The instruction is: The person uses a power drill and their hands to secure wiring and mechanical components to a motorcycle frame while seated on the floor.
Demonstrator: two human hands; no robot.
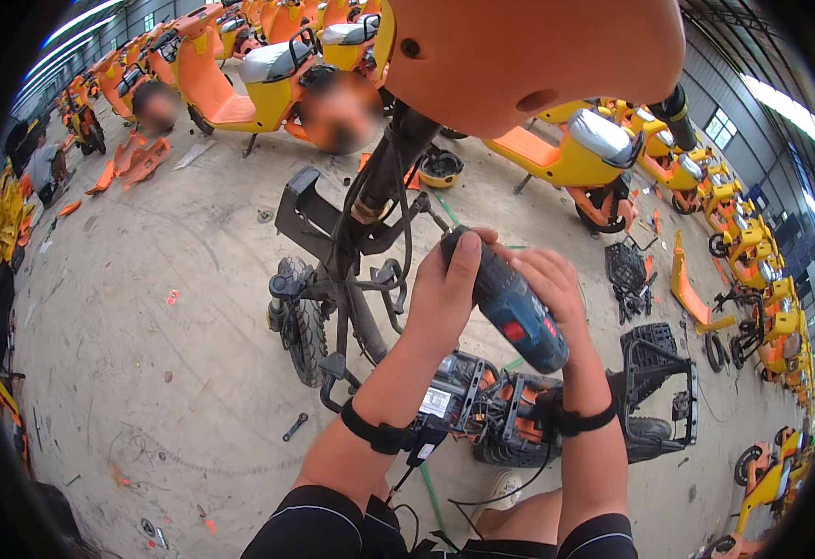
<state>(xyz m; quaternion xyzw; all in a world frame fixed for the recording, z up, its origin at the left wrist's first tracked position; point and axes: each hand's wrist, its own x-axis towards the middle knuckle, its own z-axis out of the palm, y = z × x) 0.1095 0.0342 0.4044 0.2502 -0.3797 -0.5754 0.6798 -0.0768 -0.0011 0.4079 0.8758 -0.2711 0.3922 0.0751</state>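
A blue and black cordless drill (pixel 519 317) is in both my hands, in front of a stripped scooter (pixel 362 317). My left hand (pixel 446 289) is wrapped round the drill's front end, thumb on top. My right hand (pixel 556 291) grips its far right side; some of those fingers are hidden. The drill's bit (pixel 442 222) points up and left, close to a dark bracket on the scooter's front frame; whether it touches cannot be made out. An orange front panel (pixel 538 56) hangs above, with black cables running down the steering column.
A wrench (pixel 295 427) lies on the concrete floor at lower left. A yellow and black helmet-like shell (pixel 440 169) sits beyond the scooter. To the right are a black basket (pixel 625 265) and loose orange panels (pixel 690 279). Several rows of orange and yellow scooters (pixel 570 154) stand around.
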